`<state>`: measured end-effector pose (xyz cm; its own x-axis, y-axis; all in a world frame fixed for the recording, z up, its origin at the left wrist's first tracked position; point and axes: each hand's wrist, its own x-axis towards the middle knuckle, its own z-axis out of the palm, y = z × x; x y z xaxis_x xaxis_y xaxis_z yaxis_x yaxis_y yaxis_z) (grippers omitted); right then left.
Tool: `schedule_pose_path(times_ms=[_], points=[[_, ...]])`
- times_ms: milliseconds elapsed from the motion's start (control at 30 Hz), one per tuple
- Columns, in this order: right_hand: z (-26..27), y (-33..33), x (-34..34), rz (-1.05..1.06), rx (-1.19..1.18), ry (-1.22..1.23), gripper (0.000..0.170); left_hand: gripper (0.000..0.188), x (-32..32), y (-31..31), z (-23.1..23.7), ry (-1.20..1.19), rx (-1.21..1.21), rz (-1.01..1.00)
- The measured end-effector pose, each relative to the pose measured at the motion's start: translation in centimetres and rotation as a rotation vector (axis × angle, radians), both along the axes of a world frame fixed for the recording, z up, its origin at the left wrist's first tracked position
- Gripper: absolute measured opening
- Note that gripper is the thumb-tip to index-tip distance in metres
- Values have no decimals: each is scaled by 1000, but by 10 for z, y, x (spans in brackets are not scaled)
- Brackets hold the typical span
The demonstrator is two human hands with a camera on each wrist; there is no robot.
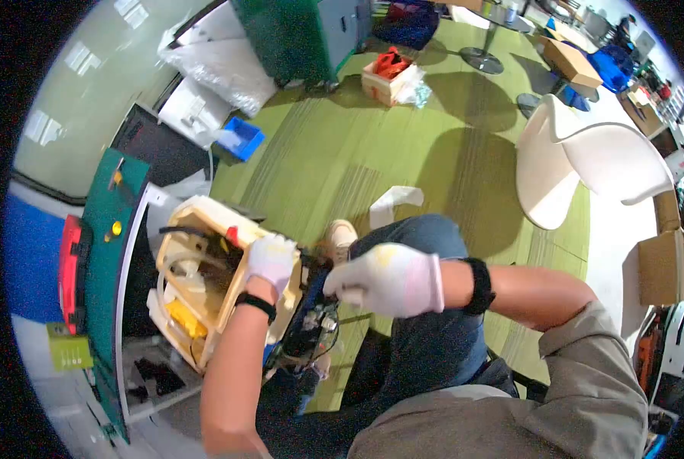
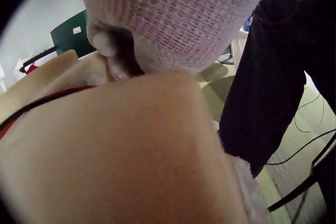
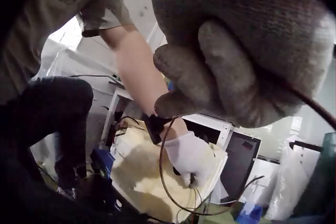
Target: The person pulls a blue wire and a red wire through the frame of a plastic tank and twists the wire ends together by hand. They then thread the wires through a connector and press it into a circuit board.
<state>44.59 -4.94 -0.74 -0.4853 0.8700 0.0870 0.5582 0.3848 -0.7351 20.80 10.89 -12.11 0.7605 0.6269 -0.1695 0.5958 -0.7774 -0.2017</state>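
In the head view, a cream casing [image 1: 218, 302] lies tilted at the left with its hollow side showing. The white-gloved left hand [image 1: 271, 260] grips its upper right wall; the left wrist view has the curled glove [image 2: 168, 24] against the pale casing [image 2: 121, 150]. To the right, above the person's leg, is the gloved right hand [image 1: 388, 281]. Up close in the right wrist view, this hand [image 3: 231, 66] has its fingers curled round a thin brown wire [image 3: 164, 176], which loops down past the left hand [image 3: 195, 158]. Where the wire ends is unclear.
Dark parts with cables [image 1: 311, 333] lie right of the casing. A green panel [image 1: 111, 283] and red case [image 1: 72, 271] stand left. On the floor are a blue bin [image 1: 242, 139], white paper [image 1: 391, 203] and a box with red contents [image 1: 380, 86]; a white chair [image 1: 544, 172] stands right.
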Motion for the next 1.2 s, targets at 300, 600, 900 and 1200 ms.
schedule_pose_path(times_ms=[300, 600, 900, 1200], points=[[47, 17, -5, -19, -269, 257, 21, 28, -14, -56, 132, -951, -374, 385], [99, 7, -45, 151, -8, -33, 28, 25, -32, -168, 191, -1020, -444, 495], [54, 3, -31, 118, 173, 12, 21, 20, -82, -206, 148, -1225, -788, 828], [35, -36, -23, -329, -387, 293, 30, 38, 15, -202, -56, -1146, -1669, 1429]])
